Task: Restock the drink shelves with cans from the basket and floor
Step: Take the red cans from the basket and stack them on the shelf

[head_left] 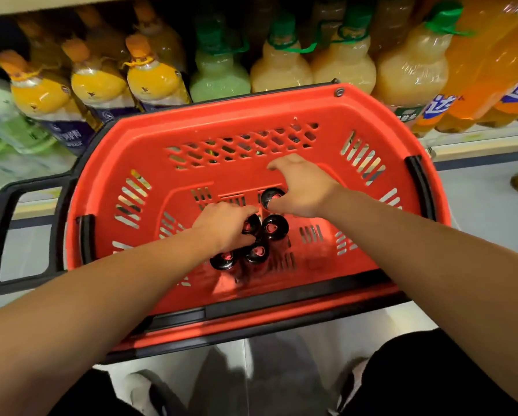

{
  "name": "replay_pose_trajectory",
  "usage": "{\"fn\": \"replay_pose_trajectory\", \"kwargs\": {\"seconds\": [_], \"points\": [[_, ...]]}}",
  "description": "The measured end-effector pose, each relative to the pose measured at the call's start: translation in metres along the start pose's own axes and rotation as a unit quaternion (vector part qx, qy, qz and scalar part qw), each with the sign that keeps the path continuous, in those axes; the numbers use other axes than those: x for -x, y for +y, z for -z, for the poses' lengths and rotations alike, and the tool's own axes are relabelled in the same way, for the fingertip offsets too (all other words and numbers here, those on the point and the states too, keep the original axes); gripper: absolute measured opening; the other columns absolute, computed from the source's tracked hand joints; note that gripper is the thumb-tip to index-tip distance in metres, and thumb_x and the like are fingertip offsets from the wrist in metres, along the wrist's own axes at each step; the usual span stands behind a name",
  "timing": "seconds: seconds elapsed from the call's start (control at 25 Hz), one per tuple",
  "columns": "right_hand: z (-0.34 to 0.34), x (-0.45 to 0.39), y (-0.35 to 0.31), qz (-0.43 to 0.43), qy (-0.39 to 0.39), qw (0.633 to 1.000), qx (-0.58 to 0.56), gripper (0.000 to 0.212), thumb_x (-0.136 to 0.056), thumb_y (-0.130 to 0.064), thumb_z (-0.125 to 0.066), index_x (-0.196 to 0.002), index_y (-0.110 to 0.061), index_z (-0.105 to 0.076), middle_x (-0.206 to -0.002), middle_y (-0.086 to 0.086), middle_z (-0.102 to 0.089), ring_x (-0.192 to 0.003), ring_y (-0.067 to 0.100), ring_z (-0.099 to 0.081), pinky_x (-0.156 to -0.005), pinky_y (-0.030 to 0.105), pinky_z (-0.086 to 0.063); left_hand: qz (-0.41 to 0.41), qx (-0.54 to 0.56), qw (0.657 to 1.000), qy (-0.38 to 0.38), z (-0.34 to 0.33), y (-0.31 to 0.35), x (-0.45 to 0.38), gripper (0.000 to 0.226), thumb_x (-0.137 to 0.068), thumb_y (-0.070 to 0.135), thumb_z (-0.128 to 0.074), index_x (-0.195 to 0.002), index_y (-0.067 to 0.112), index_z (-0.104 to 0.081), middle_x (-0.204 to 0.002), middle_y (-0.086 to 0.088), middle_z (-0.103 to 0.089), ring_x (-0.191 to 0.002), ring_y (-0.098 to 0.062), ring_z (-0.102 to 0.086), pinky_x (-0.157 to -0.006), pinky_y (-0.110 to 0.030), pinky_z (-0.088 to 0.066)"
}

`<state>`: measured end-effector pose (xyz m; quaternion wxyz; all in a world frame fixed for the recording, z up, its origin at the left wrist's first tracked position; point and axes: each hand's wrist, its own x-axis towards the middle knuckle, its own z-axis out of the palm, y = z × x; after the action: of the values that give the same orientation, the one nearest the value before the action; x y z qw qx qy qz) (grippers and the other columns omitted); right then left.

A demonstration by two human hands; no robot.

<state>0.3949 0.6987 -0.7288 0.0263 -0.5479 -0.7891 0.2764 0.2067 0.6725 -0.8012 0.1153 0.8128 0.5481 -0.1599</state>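
A red plastic basket [368, 115] stands on the floor in front of me, with several dark cans upright in its middle. My left hand [224, 223] is closed around the top of one can [251, 225] in the cluster. My right hand [302, 187] grips the rim of the farthest can [271, 196] with thumb and fingers. Two more cans [275, 227] [257, 252] stand free between my hands, and another can [224, 261] stands nearest me. Only the can tops show.
The low shelf [476, 145] behind the basket holds large juice bottles: orange-capped ones [98, 82] at left, green-capped pale ones [281, 67] in the middle, orange soda bottles [491, 70] at right. The basket's black handle [5, 235] sticks out left. My knees are at the bottom.
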Motion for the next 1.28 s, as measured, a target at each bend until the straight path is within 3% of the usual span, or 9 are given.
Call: {"fn": "replay_pose_trajectory", "kwargs": {"seconds": [0.36,0.68,0.84,1.04,1.16,1.28], "points": [[0.000,-0.003,0.006,-0.016,0.007,1.000,-0.007,0.068,-0.081,-0.029,-0.069,-0.142,-0.017,-0.042,-0.146,0.006,-0.035,-0.119,0.023,-0.050,-0.086,0.025,-0.037,0.059,0.149,0.986,-0.051,-0.012,-0.010,-0.011,0.078,-0.073,0.059,-0.071,-0.142,0.035,-0.043,-0.137,-0.003,-0.058,-0.122,-0.032,-0.056,-0.095,-0.046,-0.049],[0.000,0.002,0.004,-0.028,0.018,0.999,-0.010,0.056,-0.082,-0.031,-0.067,-0.134,-0.018,-0.050,-0.140,0.002,-0.039,-0.119,0.021,-0.049,-0.096,0.031,-0.043,0.055,0.144,0.987,0.037,0.002,-0.002,-0.008,0.054,-0.069,0.043,-0.078,-0.117,0.027,-0.060,-0.107,-0.002,-0.070,-0.102,-0.030,-0.063,-0.080,-0.040,-0.053],[0.002,0.001,0.005,-0.033,0.028,0.999,-0.015,0.053,-0.083,-0.032,-0.068,-0.132,-0.018,-0.052,-0.140,0.002,-0.040,-0.118,0.021,-0.051,-0.097,0.035,-0.044,0.086,0.219,0.970,0.067,0.026,-0.012,0.003,0.053,-0.060,0.052,-0.067,-0.109,0.032,-0.066,-0.098,-0.001,-0.072,-0.092,-0.027,-0.065,-0.079,-0.037,-0.054],[0.001,-0.005,0.007,-0.031,0.047,0.998,-0.028,0.051,-0.081,-0.029,-0.069,-0.129,-0.016,-0.055,-0.139,0.005,-0.043,-0.120,0.023,-0.050,-0.099,0.033,-0.041,0.082,0.338,0.927,0.143,0.073,-0.042,0.026,0.054,-0.061,0.044,-0.063,-0.112,0.029,-0.070,-0.103,0.010,-0.069,-0.095,-0.008,-0.061,-0.084,-0.018,-0.042],[-0.002,-0.012,0.003,-0.029,0.044,0.998,-0.031,0.050,-0.081,-0.029,-0.069,-0.128,-0.017,-0.055,-0.141,0.005,-0.042,-0.119,0.023,-0.050,-0.098,0.033,-0.041,0.086,0.395,0.895,0.190,0.084,-0.054,0.036,0.055,-0.057,0.041,-0.068,-0.112,0.032,-0.066,-0.093,0.009,-0.070,-0.084,-0.009,-0.064,-0.078,-0.023,-0.046],[-0.004,-0.017,-0.004,-0.021,0.049,0.998,-0.044,0.048,-0.082,-0.028,-0.069,-0.127,-0.019,-0.056,-0.140,0.004,-0.043,-0.119,0.022,-0.049,-0.097,0.031,-0.039,0.081,0.524,0.816,0.229,0.087,-0.060,0.035,0.052,-0.058,0.026,-0.070,-0.109,0.024,-0.063,-0.072,0.003,-0.068,-0.065,-0.014,-0.057,-0.068,-0.030,-0.048]]}}
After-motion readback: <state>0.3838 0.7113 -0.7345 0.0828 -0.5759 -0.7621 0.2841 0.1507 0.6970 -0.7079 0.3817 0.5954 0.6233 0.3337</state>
